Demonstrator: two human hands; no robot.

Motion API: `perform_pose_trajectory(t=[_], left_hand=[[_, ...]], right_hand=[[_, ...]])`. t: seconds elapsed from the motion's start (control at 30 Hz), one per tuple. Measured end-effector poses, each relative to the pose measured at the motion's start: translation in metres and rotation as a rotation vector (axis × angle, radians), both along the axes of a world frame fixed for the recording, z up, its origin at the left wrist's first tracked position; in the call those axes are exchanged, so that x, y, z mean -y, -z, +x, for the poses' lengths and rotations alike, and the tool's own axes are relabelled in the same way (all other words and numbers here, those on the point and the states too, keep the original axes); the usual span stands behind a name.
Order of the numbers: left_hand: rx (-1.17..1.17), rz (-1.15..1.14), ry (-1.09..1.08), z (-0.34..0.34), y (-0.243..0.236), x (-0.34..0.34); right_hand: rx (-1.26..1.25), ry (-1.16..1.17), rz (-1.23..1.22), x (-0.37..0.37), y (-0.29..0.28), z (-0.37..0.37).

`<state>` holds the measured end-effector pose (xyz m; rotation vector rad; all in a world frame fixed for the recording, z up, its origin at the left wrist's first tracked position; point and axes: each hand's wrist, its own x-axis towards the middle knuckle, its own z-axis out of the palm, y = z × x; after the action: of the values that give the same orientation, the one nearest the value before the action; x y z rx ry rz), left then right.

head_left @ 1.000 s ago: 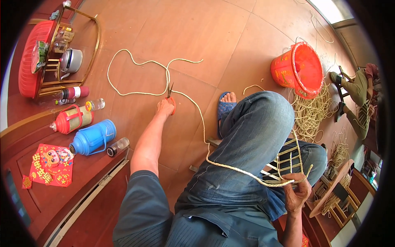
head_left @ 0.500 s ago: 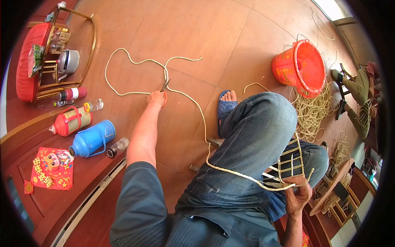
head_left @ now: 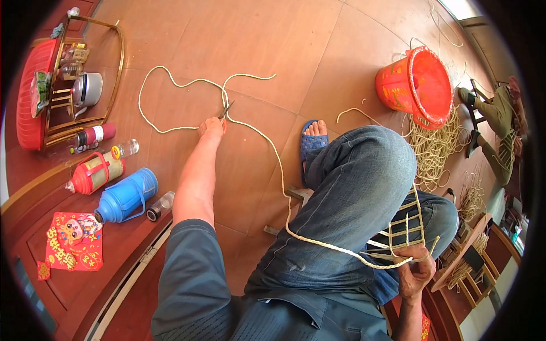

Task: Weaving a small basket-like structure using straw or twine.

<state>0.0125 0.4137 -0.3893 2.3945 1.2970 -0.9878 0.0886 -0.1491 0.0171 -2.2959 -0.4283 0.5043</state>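
Out at arm's length over the floor, my left hand (head_left: 211, 127) is closed on a pair of scissors (head_left: 228, 107) with orange-red handles. Their dark blades lie at the pale cord (head_left: 256, 127), where its strands come close together; whether they touch it I cannot tell. A loop of that cord curves left and returns to this hand. From there the cord runs across the floor and over my left thigh. My right hand (head_left: 415, 268), by my right knee, pinches the cord together with the edge of a ladder-like woven cord piece (head_left: 407, 224).
A red bucket (head_left: 392, 85) stands beside a heap of cord (head_left: 435, 150). At left are a blue thermos flask (head_left: 126, 196), a red thermos flask (head_left: 94, 172), a glass jar (head_left: 126, 149) and a metal kettle (head_left: 88, 90). Another person's legs (head_left: 493, 116) show at far right.
The view has shifted slightly. The scissors stay by the cord strands with their blades turned a little; my right hand keeps its grip on the woven piece.
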Motion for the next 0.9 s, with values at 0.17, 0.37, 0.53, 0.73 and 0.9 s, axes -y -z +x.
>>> perform_pose_trajectory(t=[0.17, 0.37, 0.53, 0.73, 0.9], left_hand=[[-0.017, -0.043, 0.010, -0.003, 0.001, -0.002], [0.346, -0.270, -0.878, -0.031, 0.040, 0.003], [0.256, -0.074, -0.244, -0.102, 0.060, 0.066], [0.083, -0.325, -0.148, -0.185, 0.073, 0.134], [0.433, -0.252, 0.158, -0.147, -0.019, 0.145]], right_hand=[[-0.014, 0.021, 0.005, 0.001, 0.000, -0.001], [-0.002, 0.024, 0.003, 0.000, 0.000, -0.002], [0.030, 0.007, 0.026, -0.006, -0.001, 0.001], [0.033, -0.092, -0.018, 0.001, 0.000, 0.005], [0.064, -0.090, 0.105, 0.000, 0.004, 0.006]])
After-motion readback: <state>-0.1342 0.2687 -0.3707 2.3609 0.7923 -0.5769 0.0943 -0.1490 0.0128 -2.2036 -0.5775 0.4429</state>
